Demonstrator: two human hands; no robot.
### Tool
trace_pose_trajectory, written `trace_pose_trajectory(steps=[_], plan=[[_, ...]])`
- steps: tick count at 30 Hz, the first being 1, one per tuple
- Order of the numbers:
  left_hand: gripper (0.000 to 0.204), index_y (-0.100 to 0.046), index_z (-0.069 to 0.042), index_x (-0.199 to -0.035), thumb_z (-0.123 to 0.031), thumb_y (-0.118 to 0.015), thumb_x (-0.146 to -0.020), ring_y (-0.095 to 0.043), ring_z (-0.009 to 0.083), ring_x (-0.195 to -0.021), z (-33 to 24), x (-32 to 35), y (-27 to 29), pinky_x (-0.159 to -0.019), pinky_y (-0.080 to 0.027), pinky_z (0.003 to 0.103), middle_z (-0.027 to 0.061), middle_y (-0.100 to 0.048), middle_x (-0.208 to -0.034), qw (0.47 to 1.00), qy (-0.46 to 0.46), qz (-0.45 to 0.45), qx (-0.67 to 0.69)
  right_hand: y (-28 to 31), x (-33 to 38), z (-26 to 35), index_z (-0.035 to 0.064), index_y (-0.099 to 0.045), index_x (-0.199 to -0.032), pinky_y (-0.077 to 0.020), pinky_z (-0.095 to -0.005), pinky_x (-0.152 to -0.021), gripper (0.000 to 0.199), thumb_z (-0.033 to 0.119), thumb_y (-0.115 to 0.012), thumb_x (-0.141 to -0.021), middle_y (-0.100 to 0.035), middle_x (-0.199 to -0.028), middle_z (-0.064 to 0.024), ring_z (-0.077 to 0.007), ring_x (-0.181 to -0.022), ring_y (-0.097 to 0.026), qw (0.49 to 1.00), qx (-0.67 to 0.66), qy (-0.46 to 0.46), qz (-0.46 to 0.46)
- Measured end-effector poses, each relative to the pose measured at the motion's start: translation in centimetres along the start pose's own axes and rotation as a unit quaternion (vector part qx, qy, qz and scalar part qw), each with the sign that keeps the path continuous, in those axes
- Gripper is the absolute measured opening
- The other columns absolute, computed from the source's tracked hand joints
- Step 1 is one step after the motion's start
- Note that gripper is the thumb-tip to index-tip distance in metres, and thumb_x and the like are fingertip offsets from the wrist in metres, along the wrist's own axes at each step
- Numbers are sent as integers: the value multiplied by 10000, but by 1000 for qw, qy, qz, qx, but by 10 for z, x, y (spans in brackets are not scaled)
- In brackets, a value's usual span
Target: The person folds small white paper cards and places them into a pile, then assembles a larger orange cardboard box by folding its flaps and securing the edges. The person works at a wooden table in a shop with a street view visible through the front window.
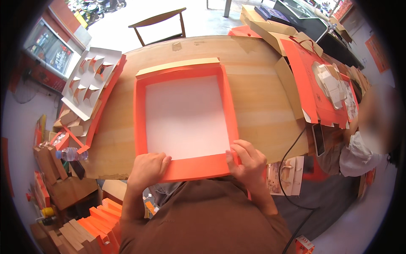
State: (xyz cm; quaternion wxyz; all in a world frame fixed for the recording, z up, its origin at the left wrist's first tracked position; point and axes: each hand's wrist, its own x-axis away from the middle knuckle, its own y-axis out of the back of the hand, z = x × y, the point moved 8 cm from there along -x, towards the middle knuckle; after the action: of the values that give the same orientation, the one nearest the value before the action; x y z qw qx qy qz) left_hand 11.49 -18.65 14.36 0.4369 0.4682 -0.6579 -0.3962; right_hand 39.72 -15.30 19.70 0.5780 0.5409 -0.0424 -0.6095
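Observation:
A shallow orange-red cardboard box [186,166] with a white inner bottom lies on the wooden table in front of me. Along its far wall runs an upright tan flap [177,67]. My left hand [148,170] is closed round the near left corner, thumb over the wall's top edge. At the near right corner my right hand [247,163] pinches the wall between thumb and bent fingers. Part of each hand's grip is hidden behind the cardboard. The near wall faces my brown shirt.
On the table's left lies a white insert [91,80] with cut-out flaps. Stacked orange and tan box parts [304,76] cover the right side. A phone [319,139] and black cable [287,186] are at the right edge, near another person [359,156]. A chair [160,26] stands beyond.

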Motion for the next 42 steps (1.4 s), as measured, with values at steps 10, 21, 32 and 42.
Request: trace_pose_trajectory(steps=[10,21,32,42], plan=[[354,-680,-50,-900,-353,-571,-1047,-690,389,-702,4,-8,-17,-660,-528,509,169,-694,-710,998,13,47,-46,-55,3,-10,115,-798,-944,-208,-623,-1265,154,252,-730,-959,-748,-947,-43,-322,-1382,-534,943,-34,61,326],[390,-656,-45,-970,-436,-662,-970,-716,379,-742,6,-13,-20,-708,-550,483,157,-724,-742,995,65,47,-64,-39,10,4,114,-782,-1033,-297,-638,-1238,486,541,-850,-811,-759,-978,-41,-326,-1406,-525,933,-47,135,331],[373,-690,-63,-999,-385,-809,-854,-723,330,-755,-16,11,7,-670,-544,453,109,-725,-766,996,-34,75,35,-50,38,6,108,-688,-738,-272,-677,-1240,290,349,-811,-845,-676,-777,-36,-276,-1324,-590,933,13,159,322],[359,-727,-103,-1009,-272,-885,-734,-678,314,-1102,-6,53,16,-941,-538,467,87,-736,-1004,983,-90,-159,-22,-51,37,3,109,-652,-720,-278,-697,-1232,377,420,-851,-799,-630,-730,-9,-247,-1148,-670,951,-32,146,272]])
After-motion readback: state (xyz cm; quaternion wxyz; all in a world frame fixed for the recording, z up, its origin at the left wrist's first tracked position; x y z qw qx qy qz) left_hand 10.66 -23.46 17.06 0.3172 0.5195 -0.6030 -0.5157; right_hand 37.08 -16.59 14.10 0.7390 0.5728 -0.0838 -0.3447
